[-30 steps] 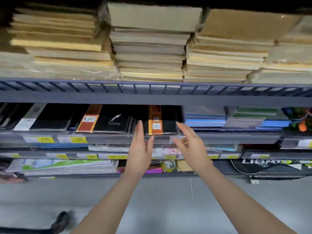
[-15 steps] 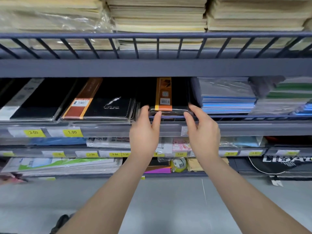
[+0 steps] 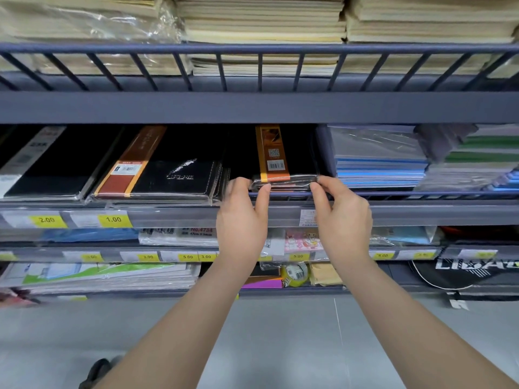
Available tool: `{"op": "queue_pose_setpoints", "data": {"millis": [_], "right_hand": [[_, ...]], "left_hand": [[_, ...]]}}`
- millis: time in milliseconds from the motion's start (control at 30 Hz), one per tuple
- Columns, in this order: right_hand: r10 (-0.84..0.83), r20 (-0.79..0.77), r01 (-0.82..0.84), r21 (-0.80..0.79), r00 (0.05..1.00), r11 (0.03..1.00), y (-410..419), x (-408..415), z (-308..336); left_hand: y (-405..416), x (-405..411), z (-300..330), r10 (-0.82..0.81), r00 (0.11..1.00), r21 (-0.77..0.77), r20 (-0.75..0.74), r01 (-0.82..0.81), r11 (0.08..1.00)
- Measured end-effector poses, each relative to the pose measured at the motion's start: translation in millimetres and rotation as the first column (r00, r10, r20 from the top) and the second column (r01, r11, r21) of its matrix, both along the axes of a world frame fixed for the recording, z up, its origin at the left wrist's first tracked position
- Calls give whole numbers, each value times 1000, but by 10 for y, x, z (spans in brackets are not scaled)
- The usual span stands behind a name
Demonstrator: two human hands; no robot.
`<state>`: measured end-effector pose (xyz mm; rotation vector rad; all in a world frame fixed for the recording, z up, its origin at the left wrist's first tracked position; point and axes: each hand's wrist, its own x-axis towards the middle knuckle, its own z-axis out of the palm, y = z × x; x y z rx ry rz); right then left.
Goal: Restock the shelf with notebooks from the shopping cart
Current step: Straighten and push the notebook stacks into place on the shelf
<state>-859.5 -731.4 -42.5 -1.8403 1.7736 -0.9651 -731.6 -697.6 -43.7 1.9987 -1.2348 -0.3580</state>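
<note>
A small stack of black notebooks with an orange band (image 3: 283, 164), wrapped in clear film, lies on the grey shelf (image 3: 421, 211) under the upper rack. My left hand (image 3: 243, 217) pinches the stack's front left corner between thumb and fingers. My right hand (image 3: 341, 217) pinches its front right corner. To the left lie more black notebooks (image 3: 174, 175), one with a brown band. The shopping cart is out of view.
Blue-edged exercise books (image 3: 379, 169) stand right of the stack, close to it. Beige paper stacks (image 3: 261, 26) fill the railed top shelf. Yellow price tags (image 3: 113, 219) line the shelf edges. Lower shelves hold packs, tape and coloured paper. Grey floor lies below.
My hands rose from below the shelf edge to the orange-banded stack and closed on its front corners. The camera moved closer to the shelf.
</note>
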Motion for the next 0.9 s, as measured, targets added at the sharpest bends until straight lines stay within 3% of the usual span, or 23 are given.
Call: {"op": "queue_pose_setpoints", "data": {"millis": [433,667,900], "right_hand": [[155,13,-154,-51,988,987,33,-36,-25],[86,51,-81,-95,995,992,42,-13,-96],[174,-53,-177,-46,983,983,21,-75,-76]], "left_hand": [[75,-10,4,-189,980,-2,65,190,982],[41,43,13,-159,979,-8,124,161,987],[-11,71,39,-158,984,94,82,150,984]]}}
